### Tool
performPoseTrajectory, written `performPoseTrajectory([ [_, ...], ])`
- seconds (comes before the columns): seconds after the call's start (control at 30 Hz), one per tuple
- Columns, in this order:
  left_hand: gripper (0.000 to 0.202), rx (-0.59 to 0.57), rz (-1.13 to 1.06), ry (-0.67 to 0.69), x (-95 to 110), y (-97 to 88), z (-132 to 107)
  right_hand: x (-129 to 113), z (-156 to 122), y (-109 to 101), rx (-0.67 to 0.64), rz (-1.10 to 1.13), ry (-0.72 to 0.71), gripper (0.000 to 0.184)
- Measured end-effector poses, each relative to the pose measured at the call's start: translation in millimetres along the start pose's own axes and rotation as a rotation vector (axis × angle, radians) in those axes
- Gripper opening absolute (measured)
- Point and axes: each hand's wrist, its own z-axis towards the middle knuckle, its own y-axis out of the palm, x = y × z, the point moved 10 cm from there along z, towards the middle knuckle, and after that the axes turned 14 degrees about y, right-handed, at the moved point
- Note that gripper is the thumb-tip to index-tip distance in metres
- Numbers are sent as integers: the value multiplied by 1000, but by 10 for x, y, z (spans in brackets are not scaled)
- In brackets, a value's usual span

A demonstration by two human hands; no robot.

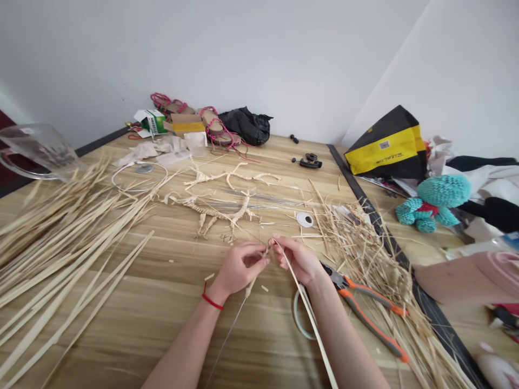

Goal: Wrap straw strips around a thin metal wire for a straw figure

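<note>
My left hand (243,265), a red cord round its wrist, pinches a thin wire stem (250,285) wrapped in pale straw. Bare wire trails from the stem down toward me. Close beside it, my right hand (298,260) is closed on a long flat straw strip (310,313), at the stem's upper end. The strip runs down over my right forearm's inner side. Just beyond my hands lies a branching straw-wrapped figure (219,212), with another wrapped branch (235,176) behind it. Pliers with orange-grey handles (367,308) rest right of my right forearm.
Long straw strips (60,248) cover the left side; straw scraps (365,254) pile at right. A tape roll (302,319) lies partly under my forearm. A clear jug (38,154), sandals (217,127), a black-yellow bag (387,146) and a turquoise figure (440,197) stand around. Someone's pink-sleeved limb (454,278) shows at right.
</note>
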Motion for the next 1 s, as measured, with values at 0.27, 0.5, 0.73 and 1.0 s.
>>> performPoseTrajectory([
  [0.27,18,97,98,8,-63,-52,12,-16,-13,71,-34,-38,-49,18],
  [0.5,16,142,90,-9,-79,-120,22,-62,11,63,-37,-80,-107,21],
  [0.73,22,271,81,-85,-193,-301,1,4,137,-58,79,-172,-129,33],
  [1.0,18,308,89,-57,-208,-355,-18,239,246,119,-37,-211,-76,35],
])
